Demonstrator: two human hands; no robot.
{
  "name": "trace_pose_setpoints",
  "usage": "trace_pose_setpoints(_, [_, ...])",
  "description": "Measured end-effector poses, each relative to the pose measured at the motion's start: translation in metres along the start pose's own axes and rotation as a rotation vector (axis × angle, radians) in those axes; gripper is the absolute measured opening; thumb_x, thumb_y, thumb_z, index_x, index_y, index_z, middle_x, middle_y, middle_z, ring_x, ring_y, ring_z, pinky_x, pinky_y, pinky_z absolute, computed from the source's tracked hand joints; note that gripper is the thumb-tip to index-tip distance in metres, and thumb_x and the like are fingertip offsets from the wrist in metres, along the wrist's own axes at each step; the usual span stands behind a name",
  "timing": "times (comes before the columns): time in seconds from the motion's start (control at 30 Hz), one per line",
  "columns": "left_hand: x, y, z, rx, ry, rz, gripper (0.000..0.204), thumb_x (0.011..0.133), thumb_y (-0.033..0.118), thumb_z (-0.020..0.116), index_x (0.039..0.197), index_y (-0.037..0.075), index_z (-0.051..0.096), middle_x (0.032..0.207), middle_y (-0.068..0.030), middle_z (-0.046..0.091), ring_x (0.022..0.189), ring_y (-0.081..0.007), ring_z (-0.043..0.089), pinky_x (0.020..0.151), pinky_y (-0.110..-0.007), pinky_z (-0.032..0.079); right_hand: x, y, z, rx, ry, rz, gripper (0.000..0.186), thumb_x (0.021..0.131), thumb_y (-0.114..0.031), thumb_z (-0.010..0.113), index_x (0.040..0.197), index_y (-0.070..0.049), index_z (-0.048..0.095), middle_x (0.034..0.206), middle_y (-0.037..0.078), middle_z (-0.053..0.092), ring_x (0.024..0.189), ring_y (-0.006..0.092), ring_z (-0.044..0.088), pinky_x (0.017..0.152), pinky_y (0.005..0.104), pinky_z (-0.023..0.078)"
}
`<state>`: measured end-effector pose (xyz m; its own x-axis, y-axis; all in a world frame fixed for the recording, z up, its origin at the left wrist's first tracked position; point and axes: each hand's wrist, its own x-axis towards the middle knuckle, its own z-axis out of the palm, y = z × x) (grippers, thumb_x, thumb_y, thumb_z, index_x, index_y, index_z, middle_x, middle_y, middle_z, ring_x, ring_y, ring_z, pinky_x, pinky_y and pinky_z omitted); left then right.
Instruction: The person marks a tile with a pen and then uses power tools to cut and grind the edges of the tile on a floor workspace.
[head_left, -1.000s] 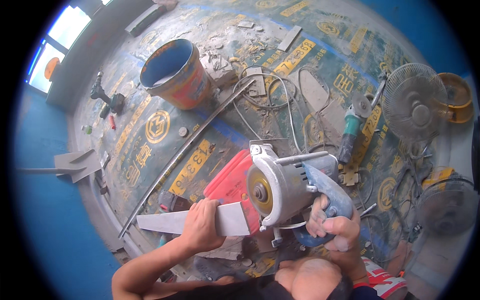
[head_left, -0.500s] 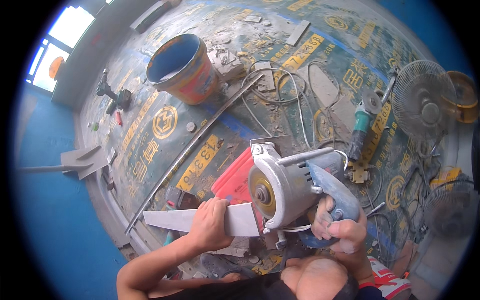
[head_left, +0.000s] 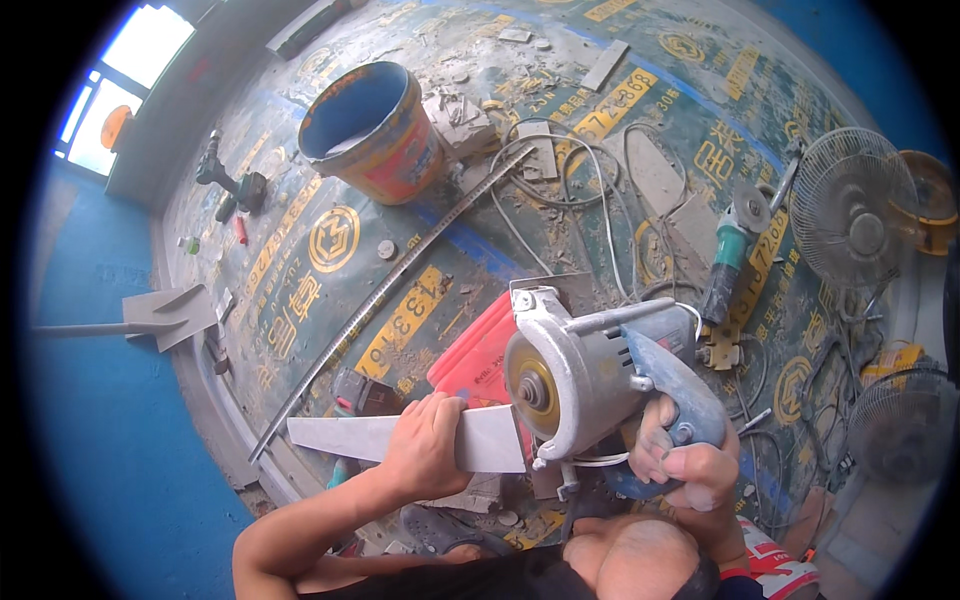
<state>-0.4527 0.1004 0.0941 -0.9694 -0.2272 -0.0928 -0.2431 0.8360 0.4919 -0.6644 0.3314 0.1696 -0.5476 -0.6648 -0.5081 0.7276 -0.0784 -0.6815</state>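
Note:
My left hand (head_left: 428, 448) is closed around a long, narrow grey tile strip (head_left: 340, 437), its right end up against a handheld circular cutting saw (head_left: 600, 375). The saw's yellowish round blade (head_left: 532, 390) sits in a metal guard beside that end; I cannot tell whether they touch. My right hand (head_left: 686, 470) grips the saw's blue-grey handle at the lower right. A red plastic case or board (head_left: 470, 345) lies under and behind the saw and strip. My bare knee shows at the bottom edge, below the saw.
A paint-stained bucket (head_left: 395, 170), drill (head_left: 240, 192), long metal straightedge (head_left: 380, 290), coiled cords (head_left: 575, 200) and green angle grinder (head_left: 728, 250) lie on the debris-strewn covered floor (head_left: 330, 280). Fans (head_left: 840, 220) stand at right. A shovel (head_left: 170, 318) rests by the blue wall at left.
The view has shifted a little, so the room's contents sit slightly further right and higher than a second ago. My hands, the strip and the saw keep about the same relation.

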Motion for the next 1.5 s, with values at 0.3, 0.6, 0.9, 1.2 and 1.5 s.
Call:
trace_pose_setpoints(0.3, [0.0009, 0.0004, 0.0016, -0.01, 0.001, 0.017, 0.063, 0.056, 0.007, 0.079, 0.112, -0.001, 0.051, 0.096, -0.0157, 0.056, 0.09, -0.0358, 0.06, 0.079, -0.045, 0.046, -0.0006, 0.0017, -0.0021, -0.01, 0.004, -0.012, 0.065, 0.065, -0.018, 0.066, 0.123, 0.01, 0.052, 0.071, 0.006, 0.05, 0.054, 0.0138, 0.047, 0.052, 0.029, 0.04])
trace_pose_setpoints(0.6, [0.0001, 0.0003, -0.0001, -0.017, -0.012, 0.014, 0.059, 0.057, 0.007, 0.079, 0.109, 0.001, 0.05, 0.095, -0.0154, 0.055, 0.091, -0.036, 0.06, 0.079, -0.045, 0.046, -0.0001, 0.0005, 0.0029, -0.026, 0.012, -0.005, 0.083, 0.065, -0.018, 0.067, 0.139, 0.014, 0.046, 0.07, 0.005, 0.05, 0.053, 0.0137, 0.047, 0.052, 0.0296, 0.04])
trace_pose_setpoints(0.9, [0.0011, -0.0013, 0.0022, -0.005, 0.004, 0.017, 0.056, 0.056, 0.006, 0.077, 0.105, 0.001, 0.05, 0.094, -0.0156, 0.054, 0.09, -0.0365, 0.059, 0.079, -0.045, 0.046, 0.0006, 0.0023, -0.0023, -0.012, -0.021, 0.007, 0.088, 0.064, -0.017, 0.065, 0.144, 0.014, 0.043, 0.069, 0.005, 0.05, 0.052, 0.0139, 0.047, 0.052, 0.03, 0.041])
trace_pose_setpoints(1.2, [0.0034, -0.0012, 0.0036, -0.005, -0.025, -0.001, 0.051, 0.056, 0.007, 0.075, 0.1, 0.001, 0.051, 0.093, -0.0164, 0.053, 0.09, -0.037, 0.058, 0.079, -0.045, 0.046, 0.0001, -0.0006, 0.0006, -0.032, 0.001, 0.013, 0.083, 0.064, -0.016, 0.065, 0.139, 0.014, 0.047, 0.069, 0.005, 0.05, 0.053, 0.0141, 0.046, 0.052, 0.0301, 0.041])
trace_pose_setpoints(1.5, [0.0038, -0.0014, 0.0047, -0.007, -0.077, -0.034, 0.05, 0.057, 0.007, 0.075, 0.101, 0.001, 0.052, 0.095, -0.0168, 0.054, 0.091, -0.0376, 0.058, 0.081, -0.045, 0.046, -0.0001, 0.0001, -0.0006, -0.029, -0.005, 0.018, 0.056, 0.062, -0.015, 0.065, 0.112, 0.008, 0.054, 0.069, 0.006, 0.049, 0.053, 0.0146, 0.046, 0.053, 0.0307, 0.04])
